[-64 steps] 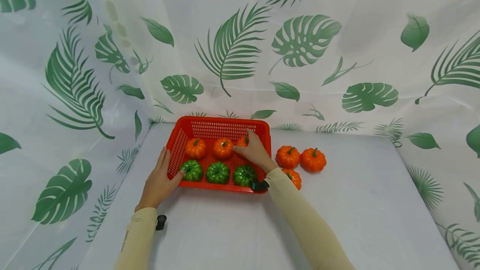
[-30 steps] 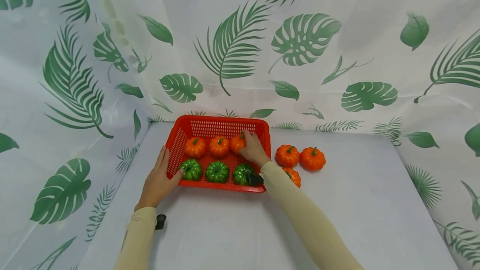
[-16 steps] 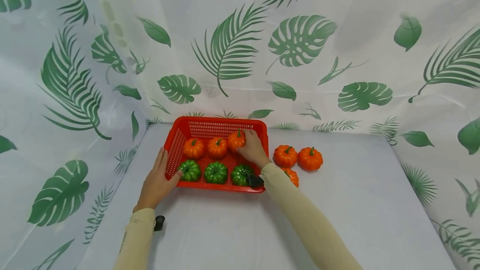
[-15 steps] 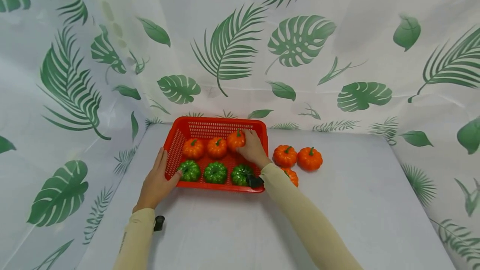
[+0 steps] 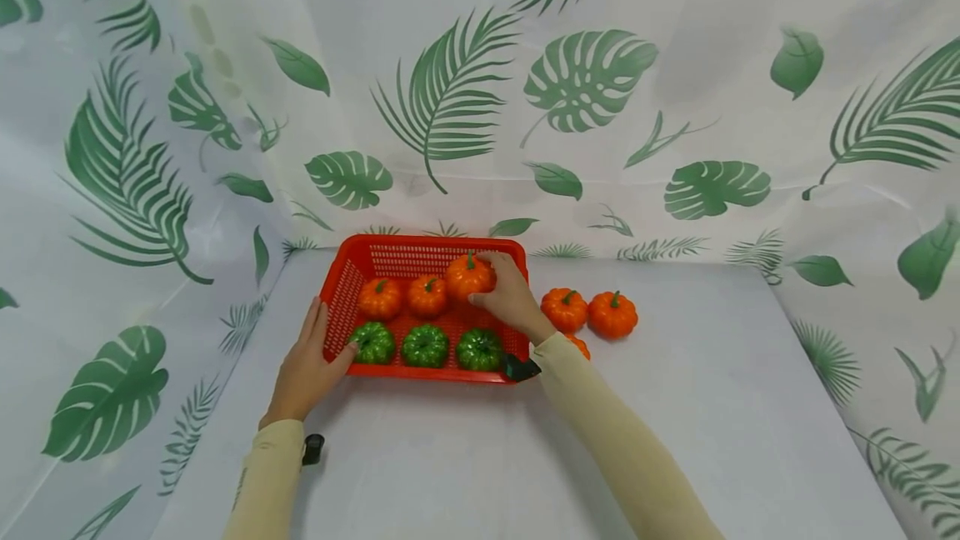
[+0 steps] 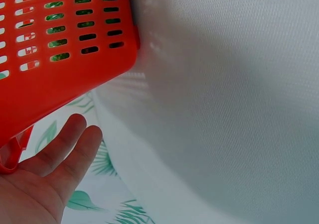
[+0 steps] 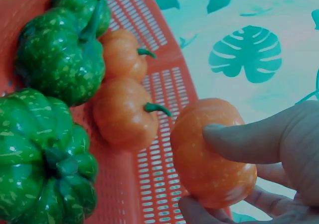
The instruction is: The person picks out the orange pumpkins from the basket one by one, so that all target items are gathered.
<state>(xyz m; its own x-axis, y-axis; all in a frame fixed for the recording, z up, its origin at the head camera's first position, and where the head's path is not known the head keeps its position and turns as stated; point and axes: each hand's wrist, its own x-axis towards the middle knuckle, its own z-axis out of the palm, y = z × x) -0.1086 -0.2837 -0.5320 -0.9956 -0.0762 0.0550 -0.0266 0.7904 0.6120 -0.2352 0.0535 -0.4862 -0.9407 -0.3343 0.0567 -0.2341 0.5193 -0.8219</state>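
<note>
The right hand point(image 5: 513, 297) grips an orange pumpkin point(image 5: 468, 280) between thumb and fingers, raised above the back right of the red basket point(image 5: 427, 372). In the right wrist view this pumpkin point(image 7: 212, 154) is pinched by the hand point(image 7: 284, 149). Two other orange pumpkins point(image 5: 379, 299) stand to its left, behind a row of three green pumpkins point(image 5: 425, 346). The left hand point(image 5: 303, 372) holds the basket's left front corner, thumb over the rim and fingers outside. In the left wrist view its fingers point(image 6: 75, 154) are straight beside the basket wall point(image 6: 65, 79); the thumb is hidden.
Right of the basket, two orange pumpkins point(image 5: 612, 315) stand on the white table point(image 5: 675, 407); a third point(image 5: 578, 346) is partly hidden by the right sleeve. A leaf-patterned sheet point(image 5: 450, 215) rises behind the table and at the sides.
The right hand has taken hold of the back right orange pumpkin and raised it. The middle orange pumpkin has shifted slightly left within the basket. The left hand has stayed at the corner.
</note>
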